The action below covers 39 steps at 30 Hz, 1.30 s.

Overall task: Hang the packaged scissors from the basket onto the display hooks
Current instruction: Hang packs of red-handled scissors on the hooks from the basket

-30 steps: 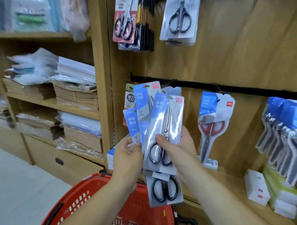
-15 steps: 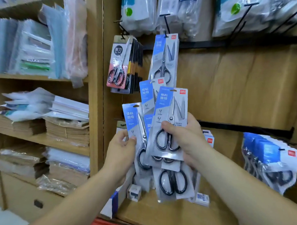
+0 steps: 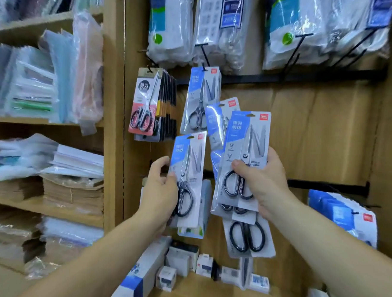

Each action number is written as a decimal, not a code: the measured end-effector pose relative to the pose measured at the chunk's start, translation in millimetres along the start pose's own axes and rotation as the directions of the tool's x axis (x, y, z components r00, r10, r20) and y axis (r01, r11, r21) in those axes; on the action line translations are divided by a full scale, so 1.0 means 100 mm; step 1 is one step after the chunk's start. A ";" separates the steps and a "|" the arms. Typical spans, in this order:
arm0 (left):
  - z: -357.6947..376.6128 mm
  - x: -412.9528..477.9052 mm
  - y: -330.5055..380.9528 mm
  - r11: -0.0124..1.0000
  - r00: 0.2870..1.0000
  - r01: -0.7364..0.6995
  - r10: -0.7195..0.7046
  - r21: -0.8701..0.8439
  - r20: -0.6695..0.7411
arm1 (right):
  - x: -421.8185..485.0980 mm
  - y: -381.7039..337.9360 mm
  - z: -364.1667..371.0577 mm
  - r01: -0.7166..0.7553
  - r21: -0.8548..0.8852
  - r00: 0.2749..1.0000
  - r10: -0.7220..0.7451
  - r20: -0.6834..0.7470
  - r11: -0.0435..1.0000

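My left hand (image 3: 159,191) grips one blue-and-white scissors pack (image 3: 188,168) by its lower part, held upright in front of the wooden display wall. My right hand (image 3: 259,182) holds a fanned stack of scissors packs (image 3: 247,139), thumb on the front pack's black handles; another pack (image 3: 247,237) hangs lower in the stack. On the wall above, a matching scissors pack (image 3: 200,99) hangs on a black hook (image 3: 203,55). To its left hang pink-carded scissors (image 3: 145,103). The basket is out of view.
Bagged goods (image 3: 220,26) hang on the top rail. A black rail (image 3: 323,184) crosses the wall behind my right hand, with blue packs (image 3: 342,213) at right. Small boxes (image 3: 183,257) sit on the wooden ledge below. Shelves of paper stacks (image 3: 72,188) fill the left.
My view has tilted up and the red basket has dropped out of sight. My left hand has drawn one pack away from the stack to the left; both hands have risen toward the upper hooks.
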State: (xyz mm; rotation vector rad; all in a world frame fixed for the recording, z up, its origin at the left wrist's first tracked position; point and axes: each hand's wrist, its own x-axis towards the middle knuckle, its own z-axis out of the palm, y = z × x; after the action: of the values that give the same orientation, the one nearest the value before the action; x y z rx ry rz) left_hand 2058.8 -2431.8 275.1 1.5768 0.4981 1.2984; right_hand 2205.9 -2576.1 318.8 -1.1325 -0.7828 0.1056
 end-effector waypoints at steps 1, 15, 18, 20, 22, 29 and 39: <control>0.05 0.08 0.10 0.999 0.999 -0.039 0.039 0.030 -0.016 | 0.08 -0.06 0.04 0.018 0.000 1.000 -0.018 -0.006 1.000; 0.50 1.36 1.04 0.900 0.932 -0.359 0.333 0.248 0.142 | 1.35 -0.88 0.42 0.255 -0.086 0.964 -0.260 -0.048 0.963; 0.59 1.63 1.11 0.907 0.938 -0.343 0.317 0.244 0.141 | 1.47 -0.88 0.48 0.270 -0.084 0.961 -0.274 -0.034 0.959; 0.64 1.77 1.10 0.897 0.939 -0.339 0.308 0.283 0.150 | 1.53 -0.85 0.50 0.265 -0.080 0.963 -0.269 -0.031 0.961; 0.68 1.87 1.08 0.897 0.940 -0.336 0.300 0.287 0.162 | 1.58 -0.82 0.49 0.255 -0.078 0.966 -0.258 -0.032 0.964; 0.67 1.96 0.88 0.898 0.947 -0.322 0.296 0.299 0.127 | 1.66 -0.70 0.32 0.237 -0.092 0.971 -0.240 -0.022 0.967; 0.69 2.02 0.81 0.875 0.942 -0.327 0.272 0.358 0.195 | 1.61 -0.49 0.13 0.171 0.004 0.985 -0.171 0.005 0.985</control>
State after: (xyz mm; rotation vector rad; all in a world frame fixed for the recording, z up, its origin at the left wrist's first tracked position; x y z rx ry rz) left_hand 2168.7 -2333.9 449.4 2.1292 0.4512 1.3632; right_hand 2301.5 -2514.9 444.2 -1.0577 -0.8805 -0.0341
